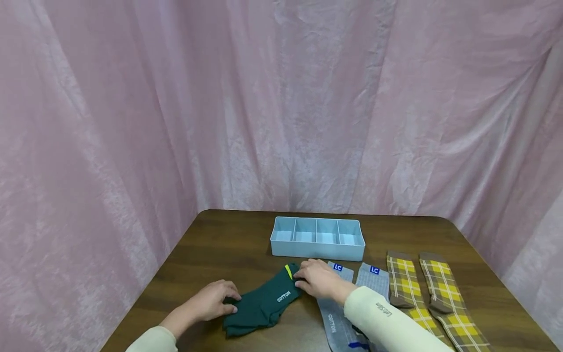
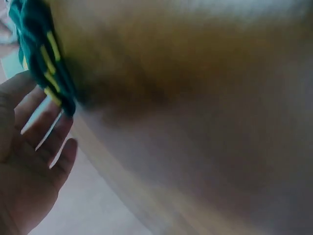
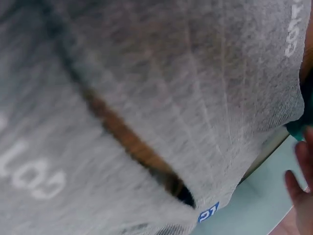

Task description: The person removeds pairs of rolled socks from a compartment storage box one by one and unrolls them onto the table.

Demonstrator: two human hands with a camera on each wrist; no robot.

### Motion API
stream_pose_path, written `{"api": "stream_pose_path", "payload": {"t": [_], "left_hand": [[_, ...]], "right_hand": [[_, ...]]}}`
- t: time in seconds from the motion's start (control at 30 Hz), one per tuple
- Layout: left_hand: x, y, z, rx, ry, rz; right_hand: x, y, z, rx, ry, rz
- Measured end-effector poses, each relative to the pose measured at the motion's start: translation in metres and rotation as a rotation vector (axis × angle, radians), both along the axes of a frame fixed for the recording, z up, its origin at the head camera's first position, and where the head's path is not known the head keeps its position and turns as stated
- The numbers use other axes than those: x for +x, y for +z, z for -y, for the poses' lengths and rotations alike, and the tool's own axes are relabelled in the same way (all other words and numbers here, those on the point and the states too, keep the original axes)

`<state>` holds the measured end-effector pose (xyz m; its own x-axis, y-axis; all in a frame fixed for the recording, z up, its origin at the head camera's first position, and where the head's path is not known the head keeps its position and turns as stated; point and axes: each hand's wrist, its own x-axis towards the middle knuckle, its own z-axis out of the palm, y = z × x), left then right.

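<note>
Dark green socks marked COTTON, with a bright yellow stripe at the cuff, lie one over the other on the table. My left hand touches their left end, thumb and forefinger at the edge. In the left wrist view, its fairly straight fingers meet the green fabric, which shows yellow lines. My right hand rests its fingertips at the cuff. Under the right forearm lie two grey socks with blue LC labels, partly covered by the sleeve. The right wrist view shows their grey knit close up.
A light blue box with several compartments stands behind the socks. To the right lie two yellow and brown plaid socks, one partly behind the right sleeve. Pink curtains hang behind the wooden table.
</note>
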<state>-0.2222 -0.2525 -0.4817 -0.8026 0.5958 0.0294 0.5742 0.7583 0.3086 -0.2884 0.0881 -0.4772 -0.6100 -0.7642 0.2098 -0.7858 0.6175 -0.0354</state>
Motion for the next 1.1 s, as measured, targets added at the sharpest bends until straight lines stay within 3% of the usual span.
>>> {"api": "stream_pose_path", "payload": {"t": [0.13, 0.33, 0.6, 0.83, 1.1], "left_hand": [[0.009, -0.003, -0.005, 0.029, 0.045, 0.001], [0.014, -0.004, -0.009, -0.062, 0.022, 0.000], [0.002, -0.005, 0.007, -0.060, 0.049, 0.012], [-0.012, -0.002, 0.018, -0.057, 0.061, 0.001], [-0.020, 0.000, 0.023, -0.090, 0.084, -0.033]], "right_hand": [[-0.004, 0.001, 0.008, -0.045, 0.031, -0.016], [-0.007, -0.004, 0.012, 0.059, -0.010, 0.066], [-0.001, -0.006, 0.010, 0.047, -0.056, 0.144], [0.008, -0.004, 0.009, 0.085, -0.044, 0.108], [0.023, -0.006, 0.009, 0.082, -0.001, 0.085]]}}
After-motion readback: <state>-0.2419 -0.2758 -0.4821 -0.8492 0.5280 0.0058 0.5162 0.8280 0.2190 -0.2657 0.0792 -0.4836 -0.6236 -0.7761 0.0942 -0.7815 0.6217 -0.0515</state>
